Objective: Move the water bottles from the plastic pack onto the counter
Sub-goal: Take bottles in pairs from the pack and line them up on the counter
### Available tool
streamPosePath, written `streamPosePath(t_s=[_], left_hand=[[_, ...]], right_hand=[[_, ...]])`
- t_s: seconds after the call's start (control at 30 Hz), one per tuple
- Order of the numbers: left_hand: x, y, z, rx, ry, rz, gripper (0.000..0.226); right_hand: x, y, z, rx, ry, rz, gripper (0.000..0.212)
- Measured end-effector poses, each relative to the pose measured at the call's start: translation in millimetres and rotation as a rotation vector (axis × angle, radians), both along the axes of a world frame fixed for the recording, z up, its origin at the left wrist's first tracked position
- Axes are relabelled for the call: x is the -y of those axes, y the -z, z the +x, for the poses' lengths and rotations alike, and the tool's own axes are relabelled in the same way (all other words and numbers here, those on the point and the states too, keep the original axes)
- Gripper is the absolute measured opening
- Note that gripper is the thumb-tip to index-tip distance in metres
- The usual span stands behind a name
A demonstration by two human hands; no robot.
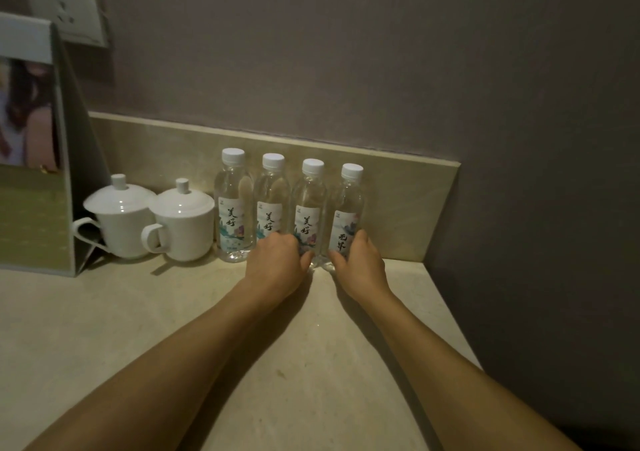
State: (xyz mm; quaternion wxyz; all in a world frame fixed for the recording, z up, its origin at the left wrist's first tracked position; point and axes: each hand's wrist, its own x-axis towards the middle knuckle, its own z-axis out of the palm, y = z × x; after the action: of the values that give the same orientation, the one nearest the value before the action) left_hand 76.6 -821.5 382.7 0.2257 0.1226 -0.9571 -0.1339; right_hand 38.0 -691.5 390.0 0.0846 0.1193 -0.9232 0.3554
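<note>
Both hands grip bottles low on their labels: left hand [277, 260] curls round the third clear plastic water bottle with white cap [309, 204], its knuckles across the second bottle [271, 201]; right hand [358, 261] curls round the fourth bottle [348, 208]. Four bottles stand upright in a touching row at 12 o'clock on the beige stone counter [173, 329], against the backsplash. First bottle [233, 204] is untouched. At 10 o'clock: two white lidded ceramic cups [152, 218], then a standing card display [34, 173]. Wall socket [65, 3] at 11 o'clock.
</note>
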Motion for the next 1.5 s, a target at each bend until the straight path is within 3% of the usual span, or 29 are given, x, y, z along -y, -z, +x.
streamPosePath(t_s=[0.33,0.5,0.7,0.83,1.0,1.23,1.5], left_hand=[[-2.3,1.6,3.3,-0.013,0.0,0.065,0.035],[-1.2,1.4,6.4,0.029,0.017,0.127,0.046],[-30.3,-4.1,19.2,0.08,0.089,0.203,0.041],[-73.4,-20.5,30.6,-0.009,0.112,0.196,0.035],[-135.7,-32.9,46.2,-0.117,0.132,0.218,0.033],[-255.9,-36.8,77.5,-0.109,0.116,0.21,0.031],[-422.4,-27.0,93.2,-0.091,0.232,0.283,0.03]], right_hand=[[1.2,-5.3,6.9,0.078,0.005,-0.041,0.047],[-3.5,-8.6,12.9,0.113,0.011,-0.02,0.061],[-29.4,-5.8,30.5,0.061,0.029,0.024,0.058],[-62.5,-17.4,44.8,-0.002,0.068,-0.027,0.051],[-120.9,-35.1,69.8,-0.09,0.071,-0.193,0.02],[-241.6,-41.8,101.6,-0.223,0.043,-0.264,0.014],[-406.3,-21.3,126.1,-0.31,0.164,-0.308,0.012]])
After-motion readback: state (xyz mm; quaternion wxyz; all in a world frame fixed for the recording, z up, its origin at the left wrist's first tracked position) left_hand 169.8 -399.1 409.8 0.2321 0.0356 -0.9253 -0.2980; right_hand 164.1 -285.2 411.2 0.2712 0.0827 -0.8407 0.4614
